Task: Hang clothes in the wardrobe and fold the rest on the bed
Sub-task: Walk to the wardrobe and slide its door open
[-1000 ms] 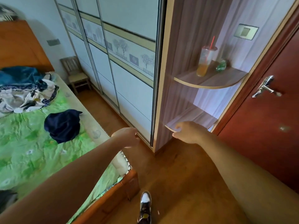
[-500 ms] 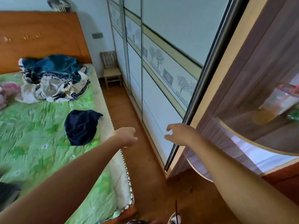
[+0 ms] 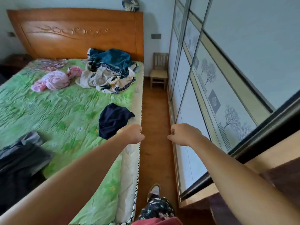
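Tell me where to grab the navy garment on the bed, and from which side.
Pinch the pointed corner of the navy garment, coming from the aisle side with the left hand. That corner sticks out toward the bed edge, nearest that hand; the rest lies crumpled flat.

On my feed both arms reach forward over the strip of floor (image 3: 155, 111) between the bed (image 3: 65, 111) and the wardrobe (image 3: 235, 62). My left grip (image 3: 132, 135) hangs over the bed's edge, fingers curled tight and empty. My right grip (image 3: 181, 134), loosely curled and empty, is close to the sliding door. A navy garment (image 3: 113, 120) lies near the left grip, with a teal-and-cream pile (image 3: 110, 70) and pink clothes (image 3: 53, 80) toward the headboard (image 3: 78, 33).
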`<state>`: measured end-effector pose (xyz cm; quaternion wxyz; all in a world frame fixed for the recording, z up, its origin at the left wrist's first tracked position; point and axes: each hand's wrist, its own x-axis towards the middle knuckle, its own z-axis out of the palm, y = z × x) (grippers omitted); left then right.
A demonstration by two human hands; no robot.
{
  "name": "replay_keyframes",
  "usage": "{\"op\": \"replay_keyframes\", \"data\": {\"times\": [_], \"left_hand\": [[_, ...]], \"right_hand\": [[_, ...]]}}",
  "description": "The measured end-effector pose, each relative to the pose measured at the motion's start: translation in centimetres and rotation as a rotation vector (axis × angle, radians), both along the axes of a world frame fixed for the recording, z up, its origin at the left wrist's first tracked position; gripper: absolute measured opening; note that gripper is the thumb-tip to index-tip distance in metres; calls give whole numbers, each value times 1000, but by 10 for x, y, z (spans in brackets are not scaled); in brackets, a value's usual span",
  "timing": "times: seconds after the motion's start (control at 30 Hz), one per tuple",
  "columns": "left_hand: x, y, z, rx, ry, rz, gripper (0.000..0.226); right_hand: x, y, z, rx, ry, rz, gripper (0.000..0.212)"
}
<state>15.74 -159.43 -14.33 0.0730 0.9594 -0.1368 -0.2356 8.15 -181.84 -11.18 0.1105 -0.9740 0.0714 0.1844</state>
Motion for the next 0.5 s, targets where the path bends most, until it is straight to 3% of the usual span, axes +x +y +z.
{"op": "replay_keyframes", "data": {"times": [0.17,0.27,0.5], "left_hand": [[77,-18,-1,25,-12,-41,53],[150,-30,-5,15,-25,-51,40],[321,-40,-11,51,12,-21,57]], "right_hand": [[83,-8,-3,-37,15,25,45],[152,-16,-6,-53,-5,38,48],[316,-33,-9,-34,34,25,53]]}}
